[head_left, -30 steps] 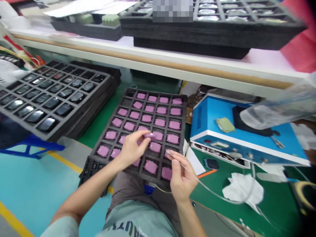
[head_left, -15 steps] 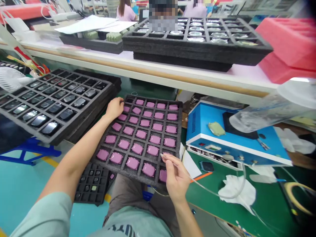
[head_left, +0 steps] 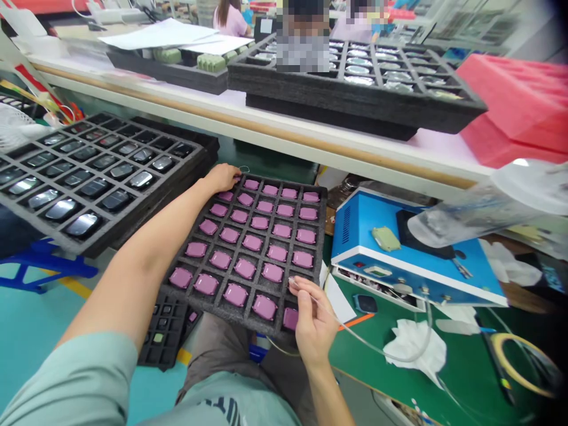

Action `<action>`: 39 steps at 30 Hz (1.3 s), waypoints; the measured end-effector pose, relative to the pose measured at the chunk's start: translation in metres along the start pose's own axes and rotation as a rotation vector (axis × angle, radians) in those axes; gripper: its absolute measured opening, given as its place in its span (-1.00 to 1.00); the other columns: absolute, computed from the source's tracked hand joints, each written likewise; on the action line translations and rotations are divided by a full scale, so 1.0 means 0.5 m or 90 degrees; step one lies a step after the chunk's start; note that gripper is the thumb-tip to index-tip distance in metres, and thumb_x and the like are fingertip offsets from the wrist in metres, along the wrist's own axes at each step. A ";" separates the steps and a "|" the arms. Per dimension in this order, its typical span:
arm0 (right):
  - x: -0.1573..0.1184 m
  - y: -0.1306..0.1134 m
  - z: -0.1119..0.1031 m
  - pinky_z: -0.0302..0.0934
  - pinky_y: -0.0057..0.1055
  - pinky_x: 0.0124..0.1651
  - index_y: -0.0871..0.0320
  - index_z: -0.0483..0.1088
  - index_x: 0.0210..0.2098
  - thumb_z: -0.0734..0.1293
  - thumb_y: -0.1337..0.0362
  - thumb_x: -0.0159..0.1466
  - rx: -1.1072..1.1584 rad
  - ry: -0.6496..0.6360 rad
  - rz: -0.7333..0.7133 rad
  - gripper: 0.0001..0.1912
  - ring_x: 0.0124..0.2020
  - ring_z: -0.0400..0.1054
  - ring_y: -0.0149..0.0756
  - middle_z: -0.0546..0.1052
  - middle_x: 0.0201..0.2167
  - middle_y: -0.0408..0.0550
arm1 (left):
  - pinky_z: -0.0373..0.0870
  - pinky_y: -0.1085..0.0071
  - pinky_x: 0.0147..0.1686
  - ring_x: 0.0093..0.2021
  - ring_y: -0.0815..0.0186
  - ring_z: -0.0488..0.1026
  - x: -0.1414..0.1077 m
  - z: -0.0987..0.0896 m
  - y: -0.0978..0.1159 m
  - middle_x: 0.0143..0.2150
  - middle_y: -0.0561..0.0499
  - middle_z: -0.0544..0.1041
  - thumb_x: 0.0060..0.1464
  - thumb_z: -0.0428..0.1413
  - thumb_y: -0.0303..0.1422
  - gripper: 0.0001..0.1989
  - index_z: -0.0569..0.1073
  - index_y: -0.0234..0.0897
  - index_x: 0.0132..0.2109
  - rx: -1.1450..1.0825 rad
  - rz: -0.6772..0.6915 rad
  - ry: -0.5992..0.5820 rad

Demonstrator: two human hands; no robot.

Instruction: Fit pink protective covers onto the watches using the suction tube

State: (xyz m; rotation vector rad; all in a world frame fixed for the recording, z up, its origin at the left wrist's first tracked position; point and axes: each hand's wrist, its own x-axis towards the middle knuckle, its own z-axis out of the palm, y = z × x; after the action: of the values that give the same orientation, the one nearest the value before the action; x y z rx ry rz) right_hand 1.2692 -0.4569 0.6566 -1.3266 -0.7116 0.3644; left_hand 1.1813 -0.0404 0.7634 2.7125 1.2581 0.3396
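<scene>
Head view: left hand [head_left: 223,176] grips the foam tray [head_left: 322,201] corner; right hand [head_left: 313,322] pinches a clear tube [head_left: 377,349]; no legible writing.

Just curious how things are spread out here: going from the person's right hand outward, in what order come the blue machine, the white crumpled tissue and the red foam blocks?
From the right hand:
1. White crumpled tissue, on the green mat, to its right.
2. Blue machine, farther back and right.
3. Red foam blocks, on the upper shelf, far right.
</scene>
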 end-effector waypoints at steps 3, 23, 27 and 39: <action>0.004 -0.002 0.003 0.57 -0.23 -0.02 0.11 0.53 -0.16 0.29 0.16 0.48 0.014 -0.003 0.004 -0.79 -0.04 0.61 -0.23 0.63 0.01 0.05 | 0.32 0.13 0.25 0.16 -0.04 0.54 -0.026 0.003 0.026 0.09 -0.32 0.64 0.26 0.05 -0.43 -0.66 0.62 -0.43 0.07 -0.015 -0.003 0.039; 0.014 -0.014 0.000 0.64 -0.16 -0.02 0.07 0.52 -0.09 0.29 0.30 0.48 0.050 0.080 -0.062 -0.85 -0.04 0.63 -0.21 0.66 -0.10 0.01 | 0.64 0.33 -0.09 -0.12 0.25 0.64 -0.513 0.159 0.398 -0.09 -0.08 0.66 0.17 0.33 -0.14 -0.59 0.47 -0.23 0.06 -0.934 -0.244 0.142; 0.013 -0.012 0.000 0.63 -0.15 0.02 0.05 0.52 -0.06 0.29 0.33 0.48 0.057 0.068 -0.068 -0.84 0.01 0.62 -0.20 0.66 -0.07 -0.01 | 0.63 0.28 0.03 -0.01 0.21 0.66 -0.518 0.160 0.403 0.00 -0.13 0.67 0.08 0.41 -0.25 -0.51 0.47 -0.24 0.10 -0.955 -0.244 0.146; 0.014 -0.002 -0.009 0.59 -0.03 0.09 0.04 0.50 -0.05 0.30 0.30 0.47 0.023 0.066 -0.077 -0.86 0.03 0.62 -0.15 0.68 -0.04 0.00 | 0.64 0.32 -0.01 -0.09 0.18 0.71 -0.533 0.152 0.419 -0.06 -0.13 0.70 0.07 0.41 -0.25 -0.56 0.49 -0.26 0.05 -0.873 -0.205 0.108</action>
State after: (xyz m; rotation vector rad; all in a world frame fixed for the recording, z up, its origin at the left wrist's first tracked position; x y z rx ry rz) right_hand 1.2771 -0.4561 0.6592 -1.2530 -0.6921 0.2088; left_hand 1.1881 -0.3813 0.6952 1.3218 0.8900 0.9469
